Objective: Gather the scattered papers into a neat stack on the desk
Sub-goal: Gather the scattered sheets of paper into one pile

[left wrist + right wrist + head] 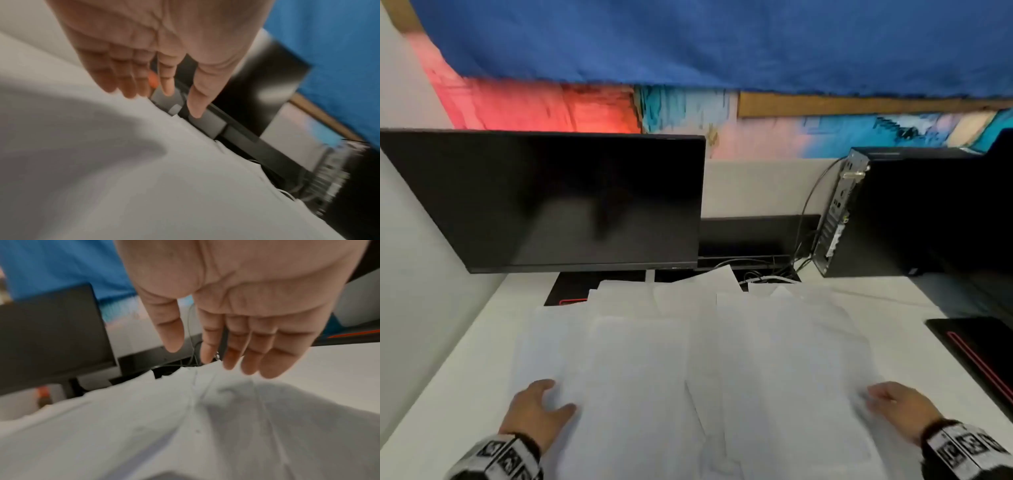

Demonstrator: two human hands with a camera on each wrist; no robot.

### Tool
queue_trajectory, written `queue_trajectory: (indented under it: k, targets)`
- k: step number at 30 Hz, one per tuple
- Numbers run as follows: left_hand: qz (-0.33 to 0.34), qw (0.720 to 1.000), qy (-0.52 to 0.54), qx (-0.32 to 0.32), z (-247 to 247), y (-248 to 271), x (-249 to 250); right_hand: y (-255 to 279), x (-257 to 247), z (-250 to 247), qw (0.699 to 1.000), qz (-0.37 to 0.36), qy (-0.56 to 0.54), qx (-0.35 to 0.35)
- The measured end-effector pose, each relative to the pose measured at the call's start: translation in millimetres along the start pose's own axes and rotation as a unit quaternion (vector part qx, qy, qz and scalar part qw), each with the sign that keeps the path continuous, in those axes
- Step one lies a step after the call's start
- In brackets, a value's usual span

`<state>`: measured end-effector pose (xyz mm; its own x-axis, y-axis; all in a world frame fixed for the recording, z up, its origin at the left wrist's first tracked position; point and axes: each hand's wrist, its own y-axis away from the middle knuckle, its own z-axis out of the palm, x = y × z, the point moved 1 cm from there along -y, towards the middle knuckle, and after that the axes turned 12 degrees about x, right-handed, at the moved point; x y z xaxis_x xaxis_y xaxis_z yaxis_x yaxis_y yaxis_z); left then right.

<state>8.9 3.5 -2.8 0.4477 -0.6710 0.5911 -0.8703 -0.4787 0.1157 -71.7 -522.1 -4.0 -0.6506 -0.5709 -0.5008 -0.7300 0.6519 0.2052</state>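
Several white papers (688,359) lie spread and overlapping on the white desk (465,359), from the front edge back to the monitor's foot. My left hand (541,401) is at the left edge of the spread, fingers relaxed over the sheets. My right hand (893,401) is at the right edge, fingertips at the paper's border. The left wrist view shows the left hand (164,78) with fingers straight, hovering above the papers (123,162). The right wrist view shows the right hand (236,345) open above the papers (164,426), holding nothing.
A dark monitor (551,202) stands at the back left. A black computer tower (911,212) with cables (804,212) stands at the back right. A black pad with a red line (976,346) lies at the right edge. A wall closes the left side.
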Motion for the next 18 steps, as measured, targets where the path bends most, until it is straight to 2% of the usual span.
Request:
queue_trajectory:
  k: [3,5,8,13,18]
  targets:
    - [-0.103,0.989,-0.099,-0.034,10.9,-2.1,6.5,-9.3,-7.8,9.4,0.993,0.097,0.057,-0.045]
    - [-0.118,0.983,-0.132,-0.047,15.8,-1.6,13.7,-9.2,-16.5,12.7,0.990,0.128,0.036,-0.051]
    - [-0.103,0.981,-0.146,-0.077,26.4,-1.6,17.3,-4.7,-24.8,24.2,0.987,0.149,-0.005,-0.064]
    - [-0.092,0.983,-0.097,-0.126,42.8,-2.6,20.0,2.6,-35.1,46.5,0.980,0.164,-0.086,-0.074]
    - [-0.087,0.985,0.033,-0.147,57.1,-3.3,18.0,5.3,-41.7,60.5,0.971,0.186,-0.132,-0.076]
